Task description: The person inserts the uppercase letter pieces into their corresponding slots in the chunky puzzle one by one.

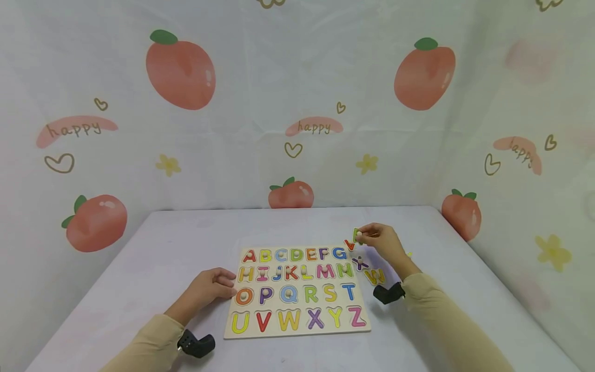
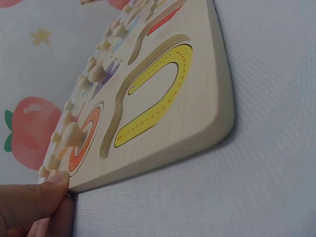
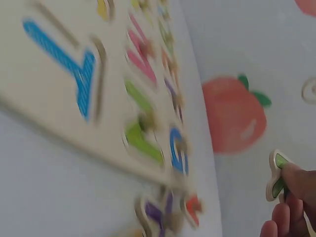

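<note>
1. One white tabletop (image 1: pixel 186 237) is bearing one wooden alphabet board (image 2: pixel 202 103); a bump could be skewing it, the left hand's touch being light. Seventeen knobbed letters (image 1: pixel 290 272) are filling slots; nine bare slots (image 1: pixel 263 321) are waiting.
2. One right sleeve (image 1: pixel 446 315) is passing near the loose letters; a low sweep could scatter them.
3. Two hands are working: the right hand (image 1: pixel 383 242) is pinching one green letter piece (image 3: pixel 275 168) above the board's far right corner, where a slack pinch could drop it; the left hand (image 1: pixel 209 287), fingers loosely bent, grasping nothing, is touching the board's left edge.
4. Three loose letters, yellow W (image 1: pixel 374 277), purple X (image 1: pixel 360 264) and red V (image 1: pixel 349 246), are lying beside the right edge.
</note>
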`<state>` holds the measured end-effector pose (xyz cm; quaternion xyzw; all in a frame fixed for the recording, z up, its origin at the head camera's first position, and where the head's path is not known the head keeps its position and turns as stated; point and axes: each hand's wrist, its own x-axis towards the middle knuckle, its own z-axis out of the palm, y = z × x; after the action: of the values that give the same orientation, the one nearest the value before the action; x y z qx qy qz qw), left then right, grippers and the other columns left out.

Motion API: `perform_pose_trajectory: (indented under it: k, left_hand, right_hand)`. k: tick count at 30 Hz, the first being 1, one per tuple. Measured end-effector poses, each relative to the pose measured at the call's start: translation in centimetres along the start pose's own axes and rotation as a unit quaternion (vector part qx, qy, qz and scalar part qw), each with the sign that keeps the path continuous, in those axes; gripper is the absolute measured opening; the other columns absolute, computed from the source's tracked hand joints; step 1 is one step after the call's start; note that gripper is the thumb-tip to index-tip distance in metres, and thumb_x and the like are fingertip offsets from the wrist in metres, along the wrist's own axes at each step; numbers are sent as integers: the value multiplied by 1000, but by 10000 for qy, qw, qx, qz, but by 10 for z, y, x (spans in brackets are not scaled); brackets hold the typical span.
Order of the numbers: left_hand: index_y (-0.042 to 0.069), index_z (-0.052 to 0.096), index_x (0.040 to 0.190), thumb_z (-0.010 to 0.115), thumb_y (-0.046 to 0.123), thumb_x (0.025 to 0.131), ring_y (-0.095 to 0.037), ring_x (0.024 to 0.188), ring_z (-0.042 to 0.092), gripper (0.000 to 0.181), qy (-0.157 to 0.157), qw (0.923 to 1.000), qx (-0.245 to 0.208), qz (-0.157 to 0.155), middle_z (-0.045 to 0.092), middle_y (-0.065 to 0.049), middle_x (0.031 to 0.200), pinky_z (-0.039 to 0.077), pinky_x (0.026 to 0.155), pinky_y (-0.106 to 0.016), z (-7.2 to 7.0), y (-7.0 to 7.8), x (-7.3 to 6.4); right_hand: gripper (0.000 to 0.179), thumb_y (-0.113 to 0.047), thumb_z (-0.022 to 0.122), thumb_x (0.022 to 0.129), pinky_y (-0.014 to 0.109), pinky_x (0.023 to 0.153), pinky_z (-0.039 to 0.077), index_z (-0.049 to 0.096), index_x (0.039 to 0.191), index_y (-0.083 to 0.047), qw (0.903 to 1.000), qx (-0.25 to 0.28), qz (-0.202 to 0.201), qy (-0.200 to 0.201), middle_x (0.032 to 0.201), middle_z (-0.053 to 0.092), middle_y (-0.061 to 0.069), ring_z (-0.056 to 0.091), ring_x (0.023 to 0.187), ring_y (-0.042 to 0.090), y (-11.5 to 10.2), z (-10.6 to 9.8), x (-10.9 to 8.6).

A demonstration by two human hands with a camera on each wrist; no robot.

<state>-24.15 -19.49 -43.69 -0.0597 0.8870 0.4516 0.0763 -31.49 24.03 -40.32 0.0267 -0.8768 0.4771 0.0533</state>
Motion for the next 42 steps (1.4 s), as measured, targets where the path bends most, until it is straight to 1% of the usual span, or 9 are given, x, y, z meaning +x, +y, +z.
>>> perform_pose_trajectory:
  k: [3,7,11,16,21,24,32,35,42]
  left_hand:
    - [1,64,110,80,12,75,-16,81,58,41,-4,10000,31,35,66,-3,86,48,73,-30,0,0,0]
    - [3,64,111,80,13,75,-16,82,58,40,6,10000,77,-21,67,-2,86,48,74,-31,0,-1,0]
    - [2,64,111,80,13,75,-16,82,58,40,-1,10000,77,-29,67,-2,86,48,74,-30,0,-1,0]
    - [3,65,110,80,13,75,-16,82,59,40,0,9999,111,-41,67,-2,85,48,74,-31,0,0,0]
    - [3,65,110,80,14,75,-16,82,58,40,-13,9999,128,-53,67,-2,86,48,75,-31,0,1,0]
    - [3,64,111,80,14,75,-16,83,58,41,-17,9999,131,-49,67,-2,86,48,75,-32,-1,2,-1]
    - [3,65,111,79,15,76,-17,84,59,40,11,9998,170,-100,67,-2,87,49,79,-35,0,2,-2]
    - [2,64,112,79,15,76,-17,83,59,41,-10,9999,151,-64,67,-2,87,50,77,-33,0,2,-2]
    - [2,64,110,79,12,75,-17,82,58,40,-39,9999,104,-9,67,-2,86,47,72,-30,-2,5,-5]
  right_hand:
    - [27,-23,74,85,32,79,47,68,105,-5,9998,14,64,-180,92,68,5,60,86,18,-10,15,-9]
    - [21,-20,75,84,28,74,49,70,99,-5,9988,85,22,-481,84,68,2,59,78,15,-23,34,-22]
    - [16,-15,78,80,25,67,46,71,91,-6,9971,-19,-196,-738,77,66,0,57,72,11,-32,50,-34]
    - [15,-15,81,77,23,61,44,70,86,-9,9920,-166,-445,-1168,73,64,-3,55,67,10,-38,68,-49]
    - [17,-18,82,75,22,59,43,69,82,-12,9870,-248,-325,-1553,70,62,-4,54,65,10,-42,82,-60]
    - [16,-19,82,75,23,59,43,68,80,-13,9841,-366,-292,-1712,69,61,-4,53,64,9,-43,89,-64]
    - [14,-14,82,75,21,60,42,68,79,-12,9768,-522,-479,-2021,68,62,-6,53,63,8,-40,100,-64]
    - [15,-14,82,75,21,59,42,68,79,-12,9753,-552,-513,-2074,68,62,-6,54,63,8,-39,102,-63]
    - [13,-13,81,76,21,58,43,69,79,-13,9730,-575,-426,-2194,68,63,-6,54,62,7,-41,103,-64]
